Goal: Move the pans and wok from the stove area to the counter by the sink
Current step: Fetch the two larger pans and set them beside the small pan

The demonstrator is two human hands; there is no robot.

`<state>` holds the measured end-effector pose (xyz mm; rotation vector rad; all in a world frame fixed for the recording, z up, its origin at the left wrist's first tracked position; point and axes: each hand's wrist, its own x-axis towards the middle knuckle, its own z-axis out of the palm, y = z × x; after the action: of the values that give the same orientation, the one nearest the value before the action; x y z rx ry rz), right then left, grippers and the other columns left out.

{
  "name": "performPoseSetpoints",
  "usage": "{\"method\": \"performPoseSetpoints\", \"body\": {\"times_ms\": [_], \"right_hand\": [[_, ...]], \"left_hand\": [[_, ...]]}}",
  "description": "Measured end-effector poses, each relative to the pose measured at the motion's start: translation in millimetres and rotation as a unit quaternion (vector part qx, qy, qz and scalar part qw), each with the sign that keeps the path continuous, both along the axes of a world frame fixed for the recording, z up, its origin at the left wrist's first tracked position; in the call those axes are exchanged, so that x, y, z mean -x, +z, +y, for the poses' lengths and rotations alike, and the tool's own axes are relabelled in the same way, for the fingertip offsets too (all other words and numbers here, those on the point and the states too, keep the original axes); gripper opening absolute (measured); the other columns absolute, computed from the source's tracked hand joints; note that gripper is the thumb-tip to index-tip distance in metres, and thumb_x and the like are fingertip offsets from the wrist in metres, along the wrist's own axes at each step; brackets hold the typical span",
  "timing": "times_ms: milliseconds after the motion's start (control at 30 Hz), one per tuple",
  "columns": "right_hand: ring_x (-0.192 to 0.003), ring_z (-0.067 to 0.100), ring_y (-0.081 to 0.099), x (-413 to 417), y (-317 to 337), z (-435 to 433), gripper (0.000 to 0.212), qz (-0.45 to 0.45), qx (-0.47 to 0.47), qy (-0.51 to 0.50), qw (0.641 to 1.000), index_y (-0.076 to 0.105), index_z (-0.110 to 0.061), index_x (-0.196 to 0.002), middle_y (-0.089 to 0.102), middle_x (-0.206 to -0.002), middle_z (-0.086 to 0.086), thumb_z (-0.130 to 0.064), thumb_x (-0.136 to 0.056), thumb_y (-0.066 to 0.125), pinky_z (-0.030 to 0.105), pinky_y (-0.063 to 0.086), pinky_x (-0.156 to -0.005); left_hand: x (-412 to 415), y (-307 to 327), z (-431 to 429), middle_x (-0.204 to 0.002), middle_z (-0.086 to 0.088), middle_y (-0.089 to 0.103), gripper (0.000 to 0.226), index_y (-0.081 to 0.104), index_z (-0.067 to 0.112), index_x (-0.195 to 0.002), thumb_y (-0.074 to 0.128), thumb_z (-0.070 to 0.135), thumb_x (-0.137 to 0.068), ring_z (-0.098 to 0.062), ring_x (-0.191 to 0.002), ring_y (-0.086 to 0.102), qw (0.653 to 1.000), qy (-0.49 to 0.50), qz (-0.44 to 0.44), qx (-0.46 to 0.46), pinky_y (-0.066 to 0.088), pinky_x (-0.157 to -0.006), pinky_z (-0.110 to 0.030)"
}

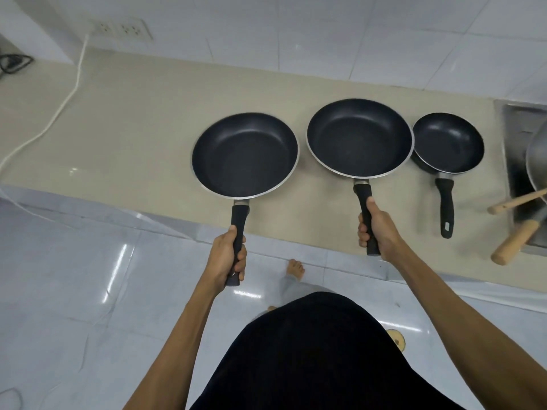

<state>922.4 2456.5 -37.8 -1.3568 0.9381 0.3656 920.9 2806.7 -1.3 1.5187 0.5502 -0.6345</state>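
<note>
Head view: I had left hand (226,258) fingers wrapped tight on handle of left pan (245,155), right hand (377,232) fingers clenched on handle of middle pan (359,137), both over beige surface (133,128). Small pan (448,143) rested beside sink (515,173). Wok (537,161) seemingly in sink, partly cropped. Judged task mostly done; two pans to set down. No readable writing.

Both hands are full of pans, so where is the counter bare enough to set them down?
Bare counter stretches left of the left-hand pan, out to the white cable. It is crowded rightward: right-hand pan, small pan, then the sink.
</note>
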Motion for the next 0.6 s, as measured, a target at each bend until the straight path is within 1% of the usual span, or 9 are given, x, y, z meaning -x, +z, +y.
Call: {"method": "performPoseSetpoints", "body": {"times_ms": [233,600], "right_hand": [[-0.039,0.016,0.039,-41.6,-9.7,-13.9,0.056,0.003,-0.003,-0.016,1.0,0.05,-0.016,-0.07,0.048,-0.051,0.001,-0.064,-0.097,0.044,0.026,0.038,-0.038],[-0.039,0.016,0.038,-71.4,-13.5,-29.9,0.057,0.0,0.0,-0.022,1.0,0.05,-0.015,-0.069,0.048,-0.05,0.001,-0.064,-0.098,0.043,0.026,0.038,-0.039]], "left_hand": [[-47.4,-0.1,-13.6,-0.049,-0.001,0.04,0.044,0.05,0.008,-0.084,0.033,0.04,-0.109,-0.015,-0.032,0.031,1.0,-0.003,-0.003,0.013,0.037,-0.031,-0.023],[-94.4,-4.2,-34.6,-0.048,0.001,0.041,0.042,0.049,0.008,-0.086,0.035,0.041,-0.107,-0.014,-0.032,0.031,1.0,-0.03,-0.002,0.003,0.038,-0.03,-0.023]]}}
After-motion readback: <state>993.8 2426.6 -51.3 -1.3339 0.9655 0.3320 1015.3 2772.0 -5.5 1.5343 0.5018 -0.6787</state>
